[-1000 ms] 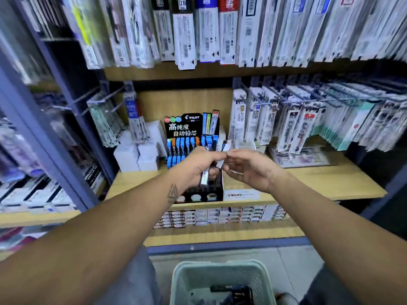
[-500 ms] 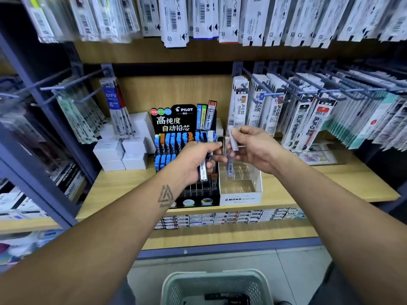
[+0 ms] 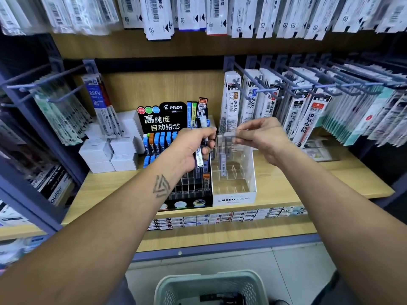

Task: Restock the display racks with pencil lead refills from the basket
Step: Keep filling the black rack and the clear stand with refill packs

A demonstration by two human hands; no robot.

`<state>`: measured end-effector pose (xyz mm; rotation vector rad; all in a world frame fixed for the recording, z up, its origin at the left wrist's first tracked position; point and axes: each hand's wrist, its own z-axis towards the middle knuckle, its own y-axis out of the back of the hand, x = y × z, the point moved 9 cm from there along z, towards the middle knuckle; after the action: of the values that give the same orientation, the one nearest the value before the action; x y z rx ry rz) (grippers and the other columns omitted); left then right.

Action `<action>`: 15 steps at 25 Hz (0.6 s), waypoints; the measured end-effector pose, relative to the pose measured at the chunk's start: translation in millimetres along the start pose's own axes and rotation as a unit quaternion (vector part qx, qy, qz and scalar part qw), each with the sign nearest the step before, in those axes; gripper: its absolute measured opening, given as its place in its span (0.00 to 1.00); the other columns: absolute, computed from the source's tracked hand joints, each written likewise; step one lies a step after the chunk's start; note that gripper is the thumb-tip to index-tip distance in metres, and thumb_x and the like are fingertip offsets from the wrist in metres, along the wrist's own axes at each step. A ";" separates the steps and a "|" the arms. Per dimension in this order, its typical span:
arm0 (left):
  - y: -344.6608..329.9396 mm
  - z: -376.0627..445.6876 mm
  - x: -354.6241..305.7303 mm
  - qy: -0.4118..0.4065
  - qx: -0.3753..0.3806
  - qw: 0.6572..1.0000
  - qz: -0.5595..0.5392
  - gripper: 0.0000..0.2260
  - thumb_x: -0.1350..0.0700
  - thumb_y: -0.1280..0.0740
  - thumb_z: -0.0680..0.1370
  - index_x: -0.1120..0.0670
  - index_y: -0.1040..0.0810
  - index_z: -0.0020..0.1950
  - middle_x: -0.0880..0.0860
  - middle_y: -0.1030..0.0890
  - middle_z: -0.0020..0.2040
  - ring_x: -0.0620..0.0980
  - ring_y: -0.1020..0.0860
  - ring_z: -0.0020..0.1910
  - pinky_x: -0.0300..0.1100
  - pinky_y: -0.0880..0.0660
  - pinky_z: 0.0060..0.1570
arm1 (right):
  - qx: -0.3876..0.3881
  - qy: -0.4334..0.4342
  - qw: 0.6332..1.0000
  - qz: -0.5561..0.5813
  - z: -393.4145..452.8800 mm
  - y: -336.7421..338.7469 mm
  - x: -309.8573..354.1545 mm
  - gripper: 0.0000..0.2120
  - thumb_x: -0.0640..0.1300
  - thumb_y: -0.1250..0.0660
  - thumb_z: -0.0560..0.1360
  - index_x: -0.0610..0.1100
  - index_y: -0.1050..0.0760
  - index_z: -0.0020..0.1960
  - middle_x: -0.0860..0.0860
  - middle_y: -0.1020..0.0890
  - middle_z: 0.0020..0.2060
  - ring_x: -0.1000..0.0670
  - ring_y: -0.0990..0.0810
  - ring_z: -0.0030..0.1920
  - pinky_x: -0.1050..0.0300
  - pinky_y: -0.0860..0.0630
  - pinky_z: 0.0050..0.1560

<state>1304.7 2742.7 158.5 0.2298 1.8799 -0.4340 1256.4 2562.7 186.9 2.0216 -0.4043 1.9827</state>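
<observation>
- The left hand (image 3: 189,148) grips a spare bunch of slim lead refill tubes (image 3: 200,148), fingers curled round them, apparently as a ready supply.
- The right hand (image 3: 262,137) pinches one small grey refill case (image 3: 230,134) above the clear acrylic MONO rack (image 3: 246,172), seemingly to slot it in.
- The pale green plastic basket (image 3: 211,282) sits on the floor below.

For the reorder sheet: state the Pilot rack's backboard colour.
Black, with white lettering, on the Pilot rack; head view.

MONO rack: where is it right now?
Head view, centre: the clear MONO rack stands on the wooden shelf, touching the right side of the black Pilot rack, below the right hand.
</observation>
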 end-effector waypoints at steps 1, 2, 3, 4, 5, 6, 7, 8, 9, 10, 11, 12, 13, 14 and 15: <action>-0.9 0.9 -0.8 0.000 -0.001 1.000 -0.003 0.08 0.57 0.30 0.78 0.58 0.23 0.42 0.54 0.24 0.30 0.46 0.35 0.20 0.36 0.37 0.23 | -0.009 -0.001 1.000 0.016 1.6 4.9 0.9 0.04 0.26 0.29 0.73 0.31 0.21 0.46 0.39 0.16 0.38 0.43 0.13 0.37 0.60 0.16 0.43; -1.9 1.5 -1.4 0.000 -0.002 1.000 -0.004 0.08 0.57 0.30 0.78 0.58 0.24 0.42 0.54 0.24 0.30 0.46 0.35 0.20 0.36 0.37 0.23 | -0.016 -0.002 1.000 0.024 2.6 10.0 2.1 0.04 0.26 0.29 0.74 0.31 0.21 0.48 0.37 0.16 0.40 0.42 0.13 0.39 0.60 0.16 0.44; -3.0 1.9 -1.6 0.000 -0.002 1.000 -0.004 0.07 0.57 0.30 0.78 0.58 0.24 0.42 0.54 0.24 0.30 0.46 0.35 0.20 0.36 0.37 0.22 | -0.021 0.000 1.000 0.022 3.9 14.9 3.4 0.04 0.28 0.30 0.75 0.31 0.22 0.50 0.37 0.16 0.40 0.42 0.13 0.40 0.60 0.16 0.43; -3.5 1.4 -1.8 0.000 -0.002 1.000 -0.003 0.07 0.57 0.30 0.78 0.58 0.24 0.42 0.54 0.24 0.30 0.46 0.35 0.20 0.36 0.37 0.22 | -0.024 0.007 1.000 0.006 4.9 18.8 5.5 0.05 0.31 0.30 0.76 0.31 0.22 0.51 0.37 0.16 0.39 0.43 0.13 0.38 0.60 0.17 0.39; -3.4 1.1 -1.9 -0.001 -0.002 1.000 -0.002 0.07 0.57 0.30 0.78 0.58 0.24 0.43 0.54 0.24 0.30 0.46 0.34 0.20 0.36 0.37 0.22 | -0.023 0.018 0.999 -0.024 5.9 21.0 7.9 0.06 0.34 0.30 0.78 0.32 0.23 0.52 0.39 0.15 0.35 0.45 0.14 0.34 0.61 0.18 0.35; -3.0 0.4 -1.9 -0.001 -0.002 1.000 -0.001 0.07 0.57 0.30 0.78 0.58 0.24 0.43 0.54 0.24 0.30 0.46 0.35 0.20 0.35 0.37 0.22 | -0.020 0.028 0.998 -0.057 6.7 21.4 9.9 0.06 0.36 0.31 0.78 0.33 0.23 0.51 0.41 0.16 0.33 0.47 0.15 0.32 0.61 0.20 0.31; -3.1 -0.2 -1.5 -0.001 -0.002 1.000 0.001 0.07 0.57 0.30 0.78 0.59 0.24 0.43 0.54 0.24 0.30 0.46 0.35 0.20 0.35 0.37 0.23 | -0.019 0.035 0.996 -0.080 7.1 21.0 11.1 0.05 0.37 0.31 0.78 0.34 0.22 0.50 0.42 0.16 0.32 0.48 0.15 0.31 0.61 0.20 0.31; -2.7 -1.1 -1.2 0.000 -0.003 1.000 0.003 0.07 0.57 0.30 0.78 0.59 0.24 0.42 0.54 0.24 0.30 0.46 0.35 0.20 0.35 0.37 0.23 | -0.019 0.034 0.995 -0.091 7.6 20.7 10.0 0.03 0.36 0.30 0.78 0.35 0.21 0.49 0.42 0.16 0.34 0.48 0.16 0.32 0.61 0.19 0.33; -2.1 -2.1 -0.8 0.000 -0.004 1.000 0.004 0.07 0.57 0.30 0.78 0.59 0.23 0.42 0.54 0.25 0.30 0.46 0.35 0.21 0.36 0.37 0.23 | -0.017 0.027 0.996 -0.089 7.2 19.9 7.8 0.01 0.34 0.29 0.76 0.36 0.21 0.47 0.41 0.16 0.37 0.48 0.16 0.33 0.61 0.18 0.35; -2.0 -3.1 -0.2 0.000 -0.004 1.000 0.006 0.08 0.57 0.30 0.78 0.59 0.23 0.42 0.54 0.25 0.30 0.46 0.35 0.21 0.36 0.37 0.23 | -0.011 0.021 0.996 -0.082 5.8 18.8 5.6 0.02 0.32 0.28 0.75 0.36 0.21 0.45 0.41 0.17 0.38 0.48 0.17 0.33 0.61 0.18 0.36; -2.1 -3.3 0.6 0.001 -0.004 1.000 0.007 0.08 0.57 0.30 0.78 0.59 0.23 0.42 0.54 0.25 0.30 0.46 0.35 0.21 0.36 0.38 0.23 | 0.001 0.019 0.997 -0.076 4.3 16.9 3.9 0.03 0.30 0.28 0.74 0.36 0.21 0.44 0.40 0.18 0.37 0.48 0.17 0.32 0.61 0.18 0.35; -2.2 -3.9 1.4 0.002 -0.003 1.000 0.009 0.08 0.57 0.30 0.78 0.59 0.24 0.42 0.54 0.25 0.30 0.46 0.35 0.21 0.36 0.38 0.23 | 0.014 0.020 0.997 -0.074 2.7 14.7 2.6 0.05 0.29 0.28 0.73 0.35 0.22 0.43 0.40 0.18 0.35 0.48 0.17 0.30 0.61 0.18 0.34; -2.2 -4.2 2.1 0.004 -0.002 1.000 0.011 0.08 0.57 0.30 0.78 0.59 0.24 0.42 0.54 0.25 0.29 0.46 0.35 0.21 0.36 0.38 0.23 | 0.025 0.022 0.997 -0.074 1.4 12.9 1.4 0.05 0.29 0.28 0.72 0.35 0.23 0.43 0.39 0.18 0.34 0.48 0.16 0.30 0.62 0.18 0.33; -2.3 -4.7 2.4 0.005 -0.002 1.000 0.013 0.09 0.57 0.30 0.78 0.59 0.24 0.41 0.54 0.25 0.29 0.45 0.35 0.20 0.35 0.38 0.23 | 0.032 0.023 0.996 -0.074 0.9 12.3 0.7 0.05 0.28 0.28 0.72 0.34 0.23 0.43 0.37 0.18 0.35 0.47 0.16 0.31 0.61 0.18 0.34; -2.5 -4.6 2.7 0.005 -0.003 1.000 0.015 0.09 0.57 0.30 0.78 0.59 0.23 0.41 0.54 0.25 0.29 0.45 0.35 0.20 0.35 0.38 0.22 | 0.032 0.021 0.996 -0.075 1.1 12.7 0.2 0.05 0.27 0.29 0.73 0.34 0.22 0.43 0.36 0.18 0.37 0.46 0.15 0.32 0.61 0.17 0.36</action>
<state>1298.8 2742.1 157.7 0.2564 1.8852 -0.4075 1252.5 2550.6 187.2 1.9823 -0.1767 1.9659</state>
